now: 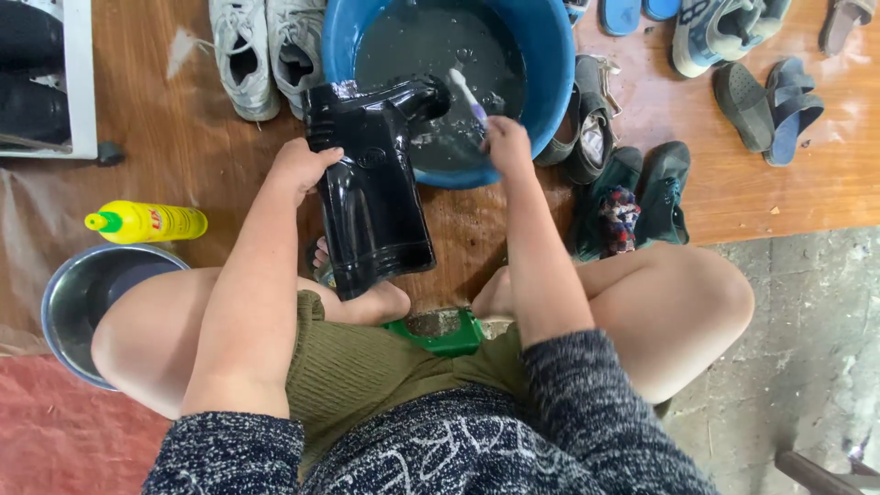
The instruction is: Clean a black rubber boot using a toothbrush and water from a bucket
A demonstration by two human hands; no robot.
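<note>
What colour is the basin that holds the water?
The basin is blue, seen best in the head view, behind the black boot.

A reddish-brown wooden floor (pixel 807 188) fills the upper part of the view and ends at a straight edge against rough grey concrete (pixel 807 367) at lower right. A red mat (pixel 64 431) lies at lower left. A white frame (pixel 81 82) stands at the top left corner. Even daylight, with soft sheen on the wood.
</note>
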